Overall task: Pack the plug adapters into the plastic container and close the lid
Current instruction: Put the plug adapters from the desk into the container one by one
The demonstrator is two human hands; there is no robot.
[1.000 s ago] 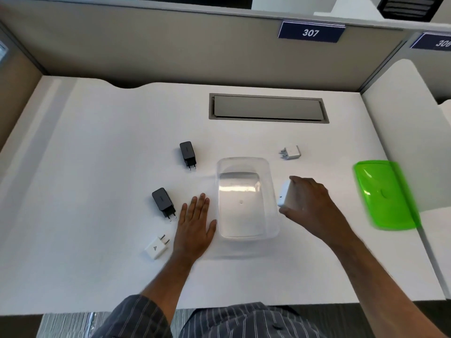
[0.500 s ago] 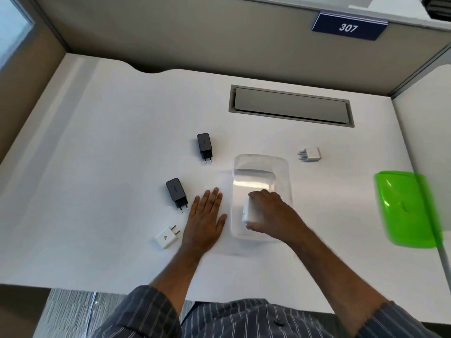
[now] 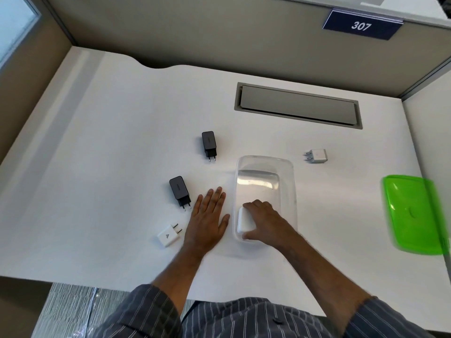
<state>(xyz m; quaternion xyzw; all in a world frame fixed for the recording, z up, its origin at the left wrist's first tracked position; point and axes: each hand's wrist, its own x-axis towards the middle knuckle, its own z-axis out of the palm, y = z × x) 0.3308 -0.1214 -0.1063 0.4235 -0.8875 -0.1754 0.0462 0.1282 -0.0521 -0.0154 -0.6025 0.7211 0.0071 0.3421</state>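
We see right hand [image 3: 264,223] grasping 1 white adapter [image 3: 245,223] inside the clear container [image 3: 289,172]; left hand [image 3: 208,219] flat, released, on the surface [image 3: 122,154].

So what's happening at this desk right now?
A person is packing plug adapters into a clear plastic container. The right hand holds a white adapter down inside it, while the left hand lies flat on the desk beside it. Two black adapters and two white ones lie outside. The green lid sits off to the right.
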